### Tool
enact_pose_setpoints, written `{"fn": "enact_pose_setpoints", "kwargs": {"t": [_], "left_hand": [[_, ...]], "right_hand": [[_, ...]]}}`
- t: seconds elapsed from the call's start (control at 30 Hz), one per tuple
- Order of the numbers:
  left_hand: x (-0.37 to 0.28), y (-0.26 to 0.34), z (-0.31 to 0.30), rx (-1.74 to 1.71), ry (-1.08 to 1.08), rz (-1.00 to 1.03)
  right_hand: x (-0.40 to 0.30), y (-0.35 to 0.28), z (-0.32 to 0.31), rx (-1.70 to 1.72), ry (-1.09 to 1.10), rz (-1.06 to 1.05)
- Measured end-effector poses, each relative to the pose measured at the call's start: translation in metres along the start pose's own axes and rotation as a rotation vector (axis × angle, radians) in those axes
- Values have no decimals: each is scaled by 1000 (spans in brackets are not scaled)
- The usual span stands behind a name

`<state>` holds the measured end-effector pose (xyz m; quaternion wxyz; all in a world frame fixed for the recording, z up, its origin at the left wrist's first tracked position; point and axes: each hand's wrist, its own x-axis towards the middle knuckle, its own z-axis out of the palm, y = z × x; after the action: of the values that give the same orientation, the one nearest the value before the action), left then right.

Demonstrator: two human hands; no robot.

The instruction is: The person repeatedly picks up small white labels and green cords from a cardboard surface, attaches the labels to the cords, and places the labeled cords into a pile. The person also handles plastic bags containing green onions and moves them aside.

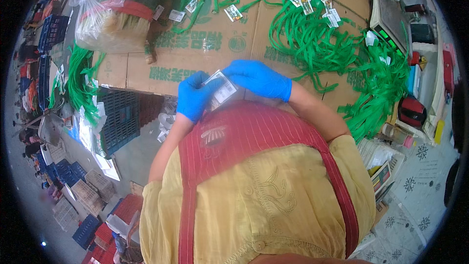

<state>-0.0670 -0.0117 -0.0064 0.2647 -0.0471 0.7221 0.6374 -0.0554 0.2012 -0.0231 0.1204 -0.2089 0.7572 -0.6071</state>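
Both of my hands wear blue gloves and meet at the near edge of the cardboard-covered table (205,55), close to my red apron. My left hand (196,97) grips a printed tag (224,91) that bears a barcode. My right hand (256,79) has its fingers closed at the top corner of the same tag; what else lies inside them is hidden. Green mesh net sleeves (311,40) with tags lie in a heap beyond my right hand. Several looser green strips with tags (190,18) lie further back.
A plastic bag of bundled vegetables (113,14) stands at the back left. More green netting hangs over the left edge (82,80) and the right edge (381,88). A scale (390,22) is at the right. Blue plastic crates (119,121) stand below left.
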Motion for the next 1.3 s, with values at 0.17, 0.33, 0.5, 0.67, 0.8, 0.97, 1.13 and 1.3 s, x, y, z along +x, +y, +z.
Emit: {"fn": "enact_pose_setpoints", "kwargs": {"t": [0.17,0.33,0.5,0.67,0.8,0.97,1.13,1.3], "left_hand": [[3,2,2,-20,7,15],[7,0,2,-10,2,5],[7,6,5,-23,4,-15],[11,2,1,7,-14,-8],[11,3,2,7,-17,-5],[13,5,3,26,-16,-18],[13,8,5,17,-23,-40],[14,8,7,20,-17,-56]], "right_hand": [[0,0,-1,38,14,19],[0,3,-1,94,32,26],[0,3,-2,104,27,39],[0,2,-3,134,28,52],[0,1,-4,142,26,64],[1,2,-5,168,22,95],[0,2,-6,216,18,132],[2,-4,-6,347,25,265]]}}
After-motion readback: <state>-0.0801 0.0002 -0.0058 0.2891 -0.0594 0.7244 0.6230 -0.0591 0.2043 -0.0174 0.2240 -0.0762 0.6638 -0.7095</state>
